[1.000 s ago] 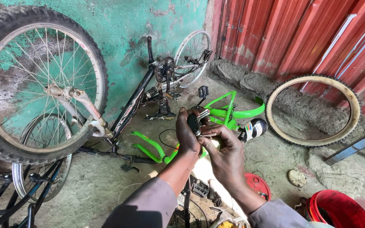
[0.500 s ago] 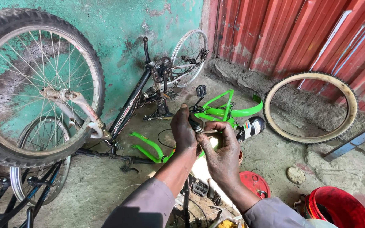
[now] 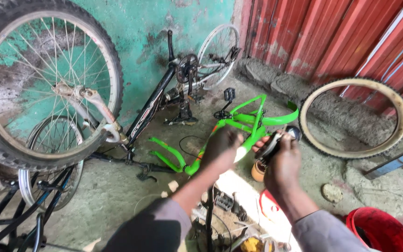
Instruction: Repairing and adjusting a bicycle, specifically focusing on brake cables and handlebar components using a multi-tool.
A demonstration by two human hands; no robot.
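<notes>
Head view, frame centre: right hand (image 3: 283,163) grasping black cylindrical part (image 3: 271,145); left hand (image 3: 221,148) clenched, contents untellable; risks slipping onto concrete floor (image 3: 117,196).

A small dark, silver-ended bicycle part (image 3: 276,142) sits tilted, gripped above the green frame (image 3: 253,123).

Head view. Left hand (image 3: 221,148) and right hand (image 3: 283,163) raised side by side above the concrete floor (image 3: 117,186). Right fingers closed around a small black-and-silver part (image 3: 272,143); what the left hand holds cannot be told. Just beyond the hands a green frame (image 3: 253,122) lies on the floor. Black bicycle (image 3: 157,100) upside down against the teal wall (image 3: 141,28). Large wheel (image 3: 43,84) upper left. Loose tyre (image 3: 353,116) leans on the red sheeting (image 3: 313,32). Red bucket (image 3: 381,231) lower right.
</notes>
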